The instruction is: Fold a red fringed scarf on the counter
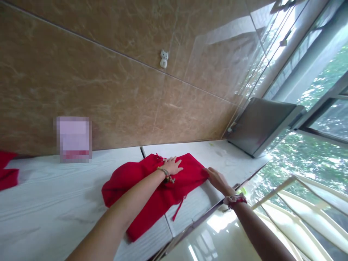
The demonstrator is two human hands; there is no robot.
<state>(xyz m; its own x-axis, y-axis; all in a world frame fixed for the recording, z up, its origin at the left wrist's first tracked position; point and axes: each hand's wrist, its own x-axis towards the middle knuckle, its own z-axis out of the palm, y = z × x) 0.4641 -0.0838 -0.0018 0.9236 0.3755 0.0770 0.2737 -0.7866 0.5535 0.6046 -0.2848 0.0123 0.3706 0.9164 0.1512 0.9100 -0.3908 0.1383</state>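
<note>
A red cloth garment (130, 177) lies spread on the white wood-grain surface (81, 188), with thin red ties at its top and lower edges. My left hand (172, 166) rests flat on the middle of the cloth, fingers spread, a beaded bracelet at the wrist. At the cloth's right corner, my right hand (216, 179) is closed on the edge of the garment. A scrunchie-like band (235, 200) circles my right wrist. The fingertips of that hand are partly hidden.
Another red cloth piece (8, 177) lies at the far left. A blurred pink item (74, 137) stands against the brown tiled wall (114, 98). A dark grey box-like object (261, 125) sits at the right end, near the windows. Pale railings (293, 210) stand lower right.
</note>
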